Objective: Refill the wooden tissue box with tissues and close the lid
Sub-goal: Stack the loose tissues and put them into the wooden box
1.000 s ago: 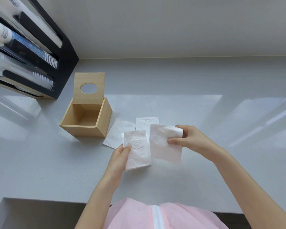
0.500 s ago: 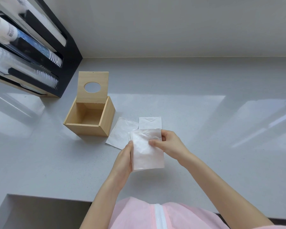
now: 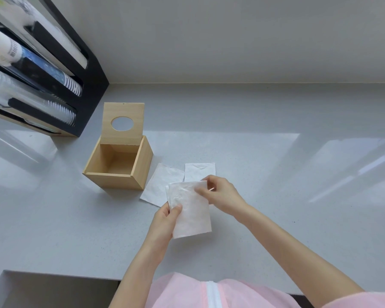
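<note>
The wooden tissue box [image 3: 120,181] stands open and empty on the grey counter, left of centre. Its hinged lid [image 3: 123,123], with an oval hole, stands upright at the box's back. I hold a small stack of white tissues [image 3: 190,210] above the counter, right of the box. My left hand [image 3: 165,221] pinches the stack's left edge. My right hand [image 3: 220,194] grips its upper right corner. Two more tissues lie flat on the counter behind the stack: one [image 3: 161,185] beside the box, the other [image 3: 199,172] further right.
A black rack [image 3: 91,85] holding stacked cups and sleeves stands against the wall at the left, close behind the box. The counter's front edge [image 3: 53,275] runs along the bottom, with a recess at the lower left. A pink garment [image 3: 187,292] shows at the bottom.
The tissue held apart in my right hand has been brought over the one in my left, and both hands now hold them as one stack.
</note>
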A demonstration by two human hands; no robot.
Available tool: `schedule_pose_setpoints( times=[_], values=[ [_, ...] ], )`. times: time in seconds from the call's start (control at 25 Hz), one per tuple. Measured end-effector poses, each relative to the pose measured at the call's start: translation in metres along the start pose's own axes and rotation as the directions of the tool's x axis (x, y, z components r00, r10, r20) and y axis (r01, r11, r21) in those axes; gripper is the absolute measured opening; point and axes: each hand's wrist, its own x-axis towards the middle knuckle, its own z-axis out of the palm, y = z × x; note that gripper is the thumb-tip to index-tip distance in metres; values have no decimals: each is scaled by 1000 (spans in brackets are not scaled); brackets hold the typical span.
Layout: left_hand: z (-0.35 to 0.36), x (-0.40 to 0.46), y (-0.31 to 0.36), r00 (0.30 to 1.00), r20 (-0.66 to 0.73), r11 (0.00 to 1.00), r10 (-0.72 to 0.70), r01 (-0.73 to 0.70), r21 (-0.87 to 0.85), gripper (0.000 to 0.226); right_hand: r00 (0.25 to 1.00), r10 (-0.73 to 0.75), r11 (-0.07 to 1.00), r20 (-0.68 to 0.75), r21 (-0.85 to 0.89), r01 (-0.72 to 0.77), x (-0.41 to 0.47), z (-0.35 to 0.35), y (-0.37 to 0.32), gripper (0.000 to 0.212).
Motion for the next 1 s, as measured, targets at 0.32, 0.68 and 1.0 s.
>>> schedule_pose_setpoints(
  times=[0.32, 0.68, 1.0],
  values=[
    [-10, 2, 0, 996, -70, 994, -47, 39, -106, 22, 989, 43, 899, -139, -427, -99, 56, -16, 4, 60],
    [-14, -3, 3, 994, -101, 991, -34, 20, -132, 22, 974, 153, 865, -166, -454, -213, 57, -10, 10, 29],
    [-39, -15, 7, 993, -118, 989, -19, 2, -147, 23, 982, 61, 986, -181, -141, -88, 28, -3, -6, 2]
  ],
)
